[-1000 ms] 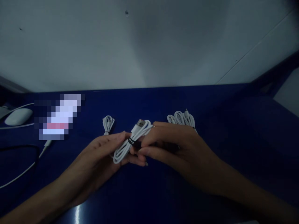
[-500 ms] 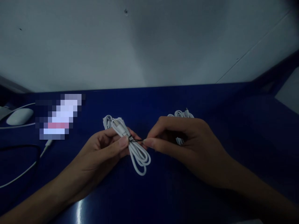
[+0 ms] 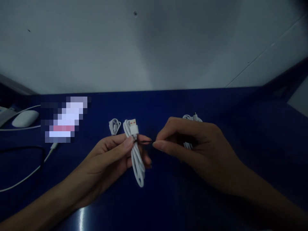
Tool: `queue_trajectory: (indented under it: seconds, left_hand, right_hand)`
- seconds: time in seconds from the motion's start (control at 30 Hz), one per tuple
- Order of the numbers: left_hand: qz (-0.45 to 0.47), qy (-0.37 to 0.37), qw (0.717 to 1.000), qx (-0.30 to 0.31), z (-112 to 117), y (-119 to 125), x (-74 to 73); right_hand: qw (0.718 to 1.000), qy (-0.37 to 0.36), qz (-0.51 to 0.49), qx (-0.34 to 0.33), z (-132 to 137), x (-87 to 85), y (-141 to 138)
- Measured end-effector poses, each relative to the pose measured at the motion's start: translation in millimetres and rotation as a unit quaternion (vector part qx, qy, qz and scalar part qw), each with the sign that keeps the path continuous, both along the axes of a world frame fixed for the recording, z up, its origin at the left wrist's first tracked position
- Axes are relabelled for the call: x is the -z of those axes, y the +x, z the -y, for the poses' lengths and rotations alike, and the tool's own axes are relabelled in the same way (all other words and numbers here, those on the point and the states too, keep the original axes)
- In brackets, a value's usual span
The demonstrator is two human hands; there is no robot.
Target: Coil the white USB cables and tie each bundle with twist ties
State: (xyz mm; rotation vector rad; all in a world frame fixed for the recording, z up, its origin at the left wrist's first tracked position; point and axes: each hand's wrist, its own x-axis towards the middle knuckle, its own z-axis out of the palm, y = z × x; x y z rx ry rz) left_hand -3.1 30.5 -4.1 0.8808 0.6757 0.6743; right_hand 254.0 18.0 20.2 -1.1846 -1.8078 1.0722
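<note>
A coiled white USB cable (image 3: 138, 163) is pinched between the thumb and fingers of my left hand (image 3: 109, 157), its USB plug pointing up and away. Around the middle of the coil runs a thin black twist tie (image 3: 144, 141), stretched out to the right. My right hand (image 3: 199, 144) is closed in a pinch on the tie's free end. Behind my left hand lies another coiled white cable (image 3: 115, 126). Further white coils (image 3: 192, 118) sit behind my right hand, which partly hides them.
On the left of the blue table (image 3: 154, 205) lie a white mouse (image 3: 25, 119) and a pixelated bright phone-like shape (image 3: 67, 117) with a white cord (image 3: 31, 175) plugged in. A black cord (image 3: 21, 147) runs nearby. A pale wall (image 3: 96, 48) rises behind.
The held cable has turned more upright, so its USB plug now faces me. My right hand has drawn slightly right, and the tie's strands look closer together. The whole view has shifted a little.
</note>
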Motion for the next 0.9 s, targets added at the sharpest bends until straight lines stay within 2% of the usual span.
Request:
queue_trajectory:
  seconds: [0.13, 0.3, 0.43, 0.53, 0.67, 0.77, 0.9]
  left_hand:
    - [-0.004, 0.003, 1.000, -0.019, 0, 1, 3.3]
    - [-0.049, 0.018, 0.997, -0.053, 2, -1, 8.4]
    - [-0.154, 0.131, 0.975, -0.095, 5, 1, 0.6]
    - [-0.217, 0.234, 0.938, -0.133, 8, 4, -8.1]
    - [-0.243, 0.292, 0.913, -0.151, 11, 5, -11.3]
    - [-0.264, 0.327, 0.896, -0.143, 12, 3, -9.0]
    - [-0.276, 0.373, 0.875, -0.135, 10, 1, -7.5]
  right_hand:
    - [1.000, -0.013, -0.010, 0.004, 0, -0.6, 0]
    - [0.996, -0.081, -0.040, -0.018, -1, -2.4, 4]
    - [0.988, -0.136, -0.066, -0.036, -1, -5.3, 6]
    - [0.980, -0.176, -0.085, -0.049, -2, -8.5, 7]
    - [0.969, -0.220, -0.088, -0.069, -5, -10.6, 8]
    - [0.976, -0.197, -0.053, -0.079, -6, -9.6, 10]
    - [0.989, -0.101, 0.057, -0.089, -6, -10.6, 13]
